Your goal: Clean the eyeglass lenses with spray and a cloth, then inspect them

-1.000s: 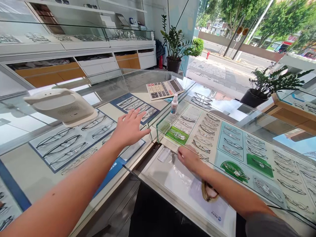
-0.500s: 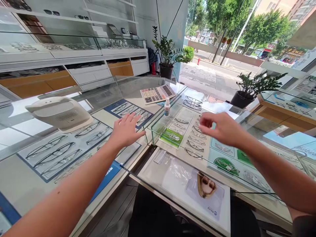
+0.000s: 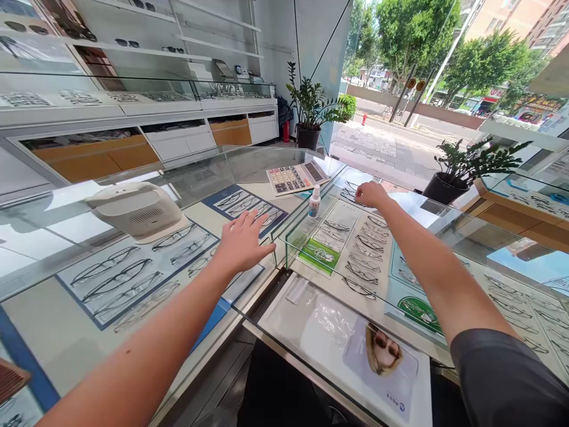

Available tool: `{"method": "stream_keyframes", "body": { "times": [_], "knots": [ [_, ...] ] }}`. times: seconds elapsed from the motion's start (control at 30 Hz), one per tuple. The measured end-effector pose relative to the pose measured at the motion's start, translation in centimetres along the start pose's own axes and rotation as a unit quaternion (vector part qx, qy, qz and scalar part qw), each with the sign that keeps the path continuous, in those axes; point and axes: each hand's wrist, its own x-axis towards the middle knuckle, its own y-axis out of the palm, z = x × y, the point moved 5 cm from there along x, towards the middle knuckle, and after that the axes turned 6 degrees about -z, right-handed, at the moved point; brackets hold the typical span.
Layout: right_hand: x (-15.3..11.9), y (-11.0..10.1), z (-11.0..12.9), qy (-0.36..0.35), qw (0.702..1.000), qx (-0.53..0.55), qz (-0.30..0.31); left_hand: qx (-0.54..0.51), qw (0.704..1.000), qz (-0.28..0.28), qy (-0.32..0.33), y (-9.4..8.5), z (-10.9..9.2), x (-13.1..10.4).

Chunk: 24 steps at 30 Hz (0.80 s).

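Observation:
My left hand (image 3: pixel 243 242) lies spread, palm down, over the glass counter (image 3: pixel 271 267), with nothing held. Beneath it, under the glass, are eyeglasses on a blue-edged mat (image 3: pixel 248 204). Farther off, my right hand (image 3: pixel 372 194) has its fingers curled inward above the far part of the right-hand case, near the eyeglasses (image 3: pixel 351 188) there. Its fingertips are turned down, so whatever they may hold is hidden. Between the hands stands a small white spray bottle (image 3: pixel 314 203) on the glass. A calculator (image 3: pixel 291 179) lies behind the bottle.
A beige plastic device (image 3: pixel 137 210) sits on the left counter. Below me, an open drawer (image 3: pixel 311 344) holds clear plastic and a printed picture card (image 3: pixel 377 356). Potted plants (image 3: pixel 447 187) stand beyond the counter. Rows of eyeglasses (image 3: pixel 364 252) lie under the right-hand glass.
My right hand has reached forward, away from me, to the far end of the right-hand case, fingers still curled. My left hand stays spread in place. The view has shifted slightly.

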Motion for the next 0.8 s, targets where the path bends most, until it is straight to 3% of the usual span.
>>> {"method": "stream_keyframes", "body": {
  "times": [0.13, 0.27, 0.37, 0.5, 0.57, 0.67, 0.73, 0.8],
  "knots": [
    [-0.9, -0.5, 0.7, 0.012, 1.000, 0.018, -0.015, -0.001, 1.000, -0.002, 0.000, -0.1, -0.1, 0.0],
    [-4.7, -2.5, 1.3, 0.012, 0.997, 0.069, -0.031, 0.000, 1.000, 0.004, 0.004, -0.2, -0.2, 0.1],
    [-10.8, -4.4, 2.2, -0.030, 0.977, 0.209, -0.006, 0.004, 1.000, 0.011, 0.004, -0.2, -0.2, 0.2],
    [-22.7, -5.4, 5.2, -0.112, 0.880, 0.430, 0.172, 0.006, 1.000, 0.003, 0.001, 0.0, -0.1, 0.4],
    [-28.5, -4.4, 6.6, -0.104, 0.853, 0.455, 0.234, 0.002, 1.000, 0.003, 0.003, 0.1, 0.0, 0.5],
    [-34.5, -0.6, 7.4, -0.065, 0.863, 0.433, 0.251, -0.005, 1.000, 0.001, 0.005, 0.2, 0.0, 0.5],
    [-36.1, 2.9, 7.2, -0.031, 0.880, 0.409, 0.240, -0.006, 1.000, 0.000, 0.004, 0.2, -0.1, 0.5],
    [-35.9, 6.6, 6.6, 0.001, 0.894, 0.396, 0.211, -0.006, 1.000, 0.003, 0.001, 0.1, -0.1, 0.5]
  ]
}}
